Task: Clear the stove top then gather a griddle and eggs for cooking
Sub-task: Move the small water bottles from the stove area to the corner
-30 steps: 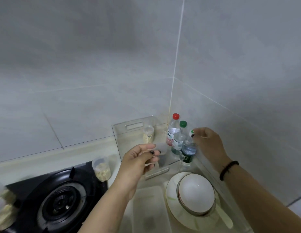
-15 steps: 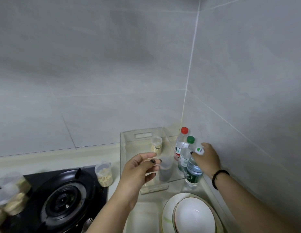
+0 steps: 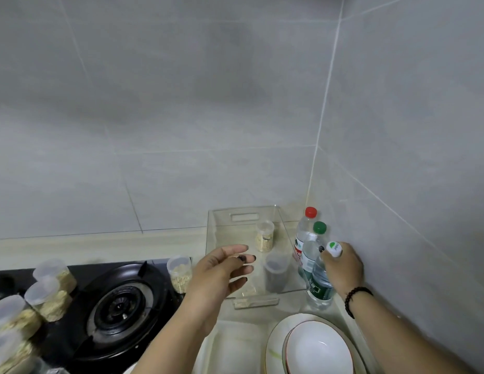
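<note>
Jars [image 3: 50,298] crowd the stove [image 3: 119,309]; left hand [image 3: 222,271] spread, right hand [image 3: 343,268] grips bottle [image 3: 320,286].

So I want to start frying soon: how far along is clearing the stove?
Partly done. Two jars already stand in the clear tray. In hand: the right hand grips the white-capped bottle beside the tray; the left hand hovers open. Left: a jar by the burner and more at the stove's left edge. No griddle or eggs visible.
</note>
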